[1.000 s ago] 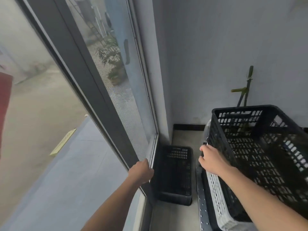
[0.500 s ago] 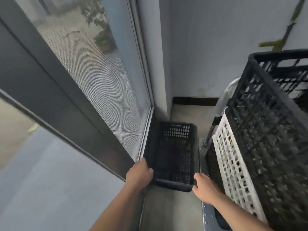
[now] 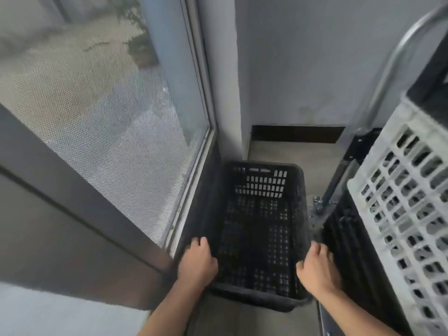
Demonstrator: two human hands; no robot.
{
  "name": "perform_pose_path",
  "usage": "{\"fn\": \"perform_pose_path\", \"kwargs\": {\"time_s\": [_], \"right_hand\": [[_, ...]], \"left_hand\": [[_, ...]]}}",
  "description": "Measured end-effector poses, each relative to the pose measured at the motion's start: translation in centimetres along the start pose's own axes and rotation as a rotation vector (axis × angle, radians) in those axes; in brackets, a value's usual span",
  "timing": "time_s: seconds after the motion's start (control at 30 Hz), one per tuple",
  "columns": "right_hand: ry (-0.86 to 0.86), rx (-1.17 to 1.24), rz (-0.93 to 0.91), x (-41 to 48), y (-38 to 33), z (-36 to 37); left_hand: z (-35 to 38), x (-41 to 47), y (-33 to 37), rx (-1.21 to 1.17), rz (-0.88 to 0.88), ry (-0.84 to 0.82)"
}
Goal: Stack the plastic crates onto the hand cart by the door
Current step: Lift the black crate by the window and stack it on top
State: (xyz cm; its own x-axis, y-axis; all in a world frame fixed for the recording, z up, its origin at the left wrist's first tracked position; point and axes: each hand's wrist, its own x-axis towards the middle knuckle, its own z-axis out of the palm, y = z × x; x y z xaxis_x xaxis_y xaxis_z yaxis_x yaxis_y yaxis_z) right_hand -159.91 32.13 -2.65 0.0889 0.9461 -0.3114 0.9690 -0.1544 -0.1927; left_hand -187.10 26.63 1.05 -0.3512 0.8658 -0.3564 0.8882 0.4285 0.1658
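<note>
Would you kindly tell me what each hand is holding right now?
Left hand: grips the black crate at its left rim.
Right hand: grips the same crate's right rim.

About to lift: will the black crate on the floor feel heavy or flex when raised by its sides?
Probably light: the black crate looks empty, with slotted walls and floor. Likely fairly stiff, given its thick rim. With the left hand and right hand on opposite sides, it should lift level.

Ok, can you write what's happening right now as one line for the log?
step: grasp black crate | left hand: holds left rim | right hand: holds right rim | hand cart: white crate aboard
</note>
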Motion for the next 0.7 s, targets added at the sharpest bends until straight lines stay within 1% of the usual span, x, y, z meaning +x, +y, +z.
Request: {"fn": "perform_pose_path", "kwargs": {"time_s": [0.07,0.2,0.27,0.43,0.57,0.63,0.7], "right_hand": [[0.042,0.007,0.012,1.9,-0.3,1.6],[0.069,0.107,0.073,4.8,-0.8,4.1],[0.084,0.135,0.083,5.8,-0.8,4.9],[0.124,0.092,0.059,6.5,-0.3,5.4],[0.103,0.028,0.074,7.0,0.6,4.9],[0.108,0.015,0.073,7.1,0.8,4.8],[0.121,0.013,0.066,7.1,0.8,4.9]], "left_hand": [[1.8,2.1,-0.5,0.003,-0.014,-0.012],[4.9,5.4,-1.6,0.088,-0.065,-0.07],[6.0,6.3,-1.7,0.094,-0.074,-0.082],[6.6,7.2,-1.6,0.053,-0.095,-0.004],[6.2,7.7,-1.1,0.114,-0.114,-0.021],[6.0,8.2,-0.7,0.087,-0.125,-0.01],[6.1,8.5,-0.6,0.035,-0.122,0.049]]}}
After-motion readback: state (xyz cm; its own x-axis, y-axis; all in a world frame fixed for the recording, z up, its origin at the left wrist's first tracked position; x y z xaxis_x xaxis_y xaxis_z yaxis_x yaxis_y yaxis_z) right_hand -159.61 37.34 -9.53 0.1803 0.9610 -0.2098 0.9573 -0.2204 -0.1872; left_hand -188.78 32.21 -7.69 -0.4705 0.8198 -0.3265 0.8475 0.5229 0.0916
